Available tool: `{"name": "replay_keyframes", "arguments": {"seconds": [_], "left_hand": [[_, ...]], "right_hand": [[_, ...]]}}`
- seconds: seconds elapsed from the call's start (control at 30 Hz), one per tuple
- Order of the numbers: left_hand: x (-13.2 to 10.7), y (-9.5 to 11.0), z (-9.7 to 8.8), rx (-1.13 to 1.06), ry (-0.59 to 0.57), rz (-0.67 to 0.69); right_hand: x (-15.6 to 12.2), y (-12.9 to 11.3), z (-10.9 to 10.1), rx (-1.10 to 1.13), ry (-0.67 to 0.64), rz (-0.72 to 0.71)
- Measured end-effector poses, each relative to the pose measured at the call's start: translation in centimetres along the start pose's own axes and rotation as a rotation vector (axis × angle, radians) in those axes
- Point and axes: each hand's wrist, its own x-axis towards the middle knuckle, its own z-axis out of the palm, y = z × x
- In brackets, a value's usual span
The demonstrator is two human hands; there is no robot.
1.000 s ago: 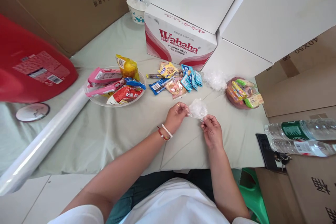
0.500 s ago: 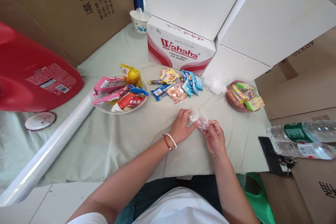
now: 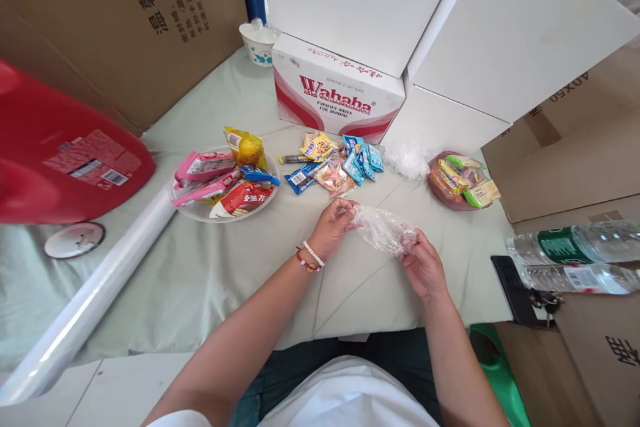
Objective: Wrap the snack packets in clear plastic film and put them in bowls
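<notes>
A thin clear plastic cover (image 3: 381, 229), stretched lengthwise and gathered at its ends, hangs between my hands above the cloth. Its left end is pinched in the fingers of my left hand (image 3: 332, 223), which wears a bracelet of white beads and red cord. My right hand (image 3: 425, 265) grips the bunched right end. Just beyond them lies a pile of wrapped snacks (image 3: 334, 175) in blue, yellow and clear packets. To the left, a clear plastic bowl (image 3: 237, 219) holds pink, red and yellow snack packs. A reddish bowl (image 3: 447, 203) on the right carries more packets.
Crumpled clear plastic (image 3: 407, 159) lies beside the Wahaha box (image 3: 340, 97). A film roll (image 3: 90, 293), a round white object (image 3: 75, 240) and a red jug (image 3: 75, 153) occupy the left. Bottles (image 3: 575, 247), a black phone (image 3: 515, 293) and keys (image 3: 549, 300) are at right.
My hands have moved apart, pulling the crumpled plastic cover out into a longer strip. The camera view has shifted slightly.
</notes>
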Motion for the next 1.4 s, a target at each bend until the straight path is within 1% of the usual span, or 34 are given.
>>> {"name": "replay_keyframes", "arguments": {"seconds": [0.07,0.13,0.3,0.43,0.5,0.53,0.6,0.63,0.67,0.7,0.73,0.8,0.83,0.87,0.9,0.97,1.03,1.07,1.17,1.23,1.27,1.3,1.33,1.4], "left_hand": [[0.1,0.1,-0.1,-0.025,0.003,-0.038],[0.2,0.2,-0.2,-0.003,0.017,-0.037],[0.4,0.2,-0.4,0.062,0.052,-0.013],[0.4,0.2,-0.5,0.095,0.069,0.005],[0.5,0.2,-0.6,0.112,0.072,0.014],[0.5,0.2,-0.6,0.12,0.069,0.018],[0.6,0.2,-0.7,0.135,0.052,0.024],[0.6,0.1,-0.8,0.142,0.042,0.029],[0.7,0.1,-0.9,0.149,0.034,0.036],[0.7,0.1,-0.9,0.154,0.026,0.045],[0.7,0.0,-0.9,0.159,0.018,0.056],[0.7,0.0,-1.0,0.166,-0.001,0.081],[0.7,0.0,-1.0,0.17,-0.009,0.095],[0.7,0.0,-1.0,0.174,-0.017,0.11],[0.7,0.0,-1.0,0.177,-0.023,0.127],[0.7,0.1,-1.0,0.177,-0.034,0.161],[0.7,0.1,-1.0,0.17,-0.048,0.18],[0.7,0.1,-1.1,0.166,-0.056,0.184],[0.8,0.0,-1.1,0.151,-0.066,0.191],[0.9,-0.1,-1.1,0.137,-0.039,0.197],[1.0,-0.2,-1.1,0.126,-0.014,0.197],[1.0,-0.2,-1.1,0.113,0.022,0.196],[1.0,-0.2,-1.1,0.105,0.066,0.2],[0.8,-0.2,-0.9,0.132,0.143,0.235]], "right_hand": [[-0.4,-0.2,-0.6,-0.052,-0.043,0.029],[-0.6,-0.3,-1.4,-0.098,-0.046,0.053],[-0.9,-0.6,-3.7,-0.192,0.044,0.113],[-1.1,-0.5,-5.1,-0.257,0.044,0.124],[-1.1,-0.4,-5.6,-0.348,0.065,0.09],[-1.1,-0.3,-5.8,-0.431,0.115,0.04],[-1.1,-0.3,-5.9,-0.653,0.281,-0.147],[-1.2,-0.3,-5.7,-0.765,0.364,-0.272],[-1.2,-0.4,-5.5,-0.861,0.41,-0.396],[-1.3,-0.5,-5.1,-0.934,0.403,-0.498],[-1.4,-0.5,-4.5,-0.982,0.345,-0.571],[-1.2,-0.3,-3.2,-1.026,0.17,-0.638],[-1.0,-0.1,-2.5,-1.037,0.098,-0.646],[-0.6,0.2,-1.8,-1.051,0.053,-0.651],[-0.2,0.5,-1.3,-1.071,0.033,-0.66],[0.8,1.1,-0.3,-1.137,0.035,-0.698],[1.8,1.4,0.4,-1.222,0.031,-0.751],[2.3,1.4,0.7,-1.262,0.007,-0.773],[3.3,1.0,1.4,-1.345,-0.147,-0.785],[3.7,0.5,1.7,-1.339,-0.235,-0.748],[3.8,0.3,1.7,-1.308,-0.245,-0.71],[3.9,0.1,1.8,-1.26,-0.223,-0.655],[3.9,-0.1,1.9,-1.205,-0.173,-0.59],[3.8,-0.2,2.2,-1.098,-0.016,-0.466]]}}
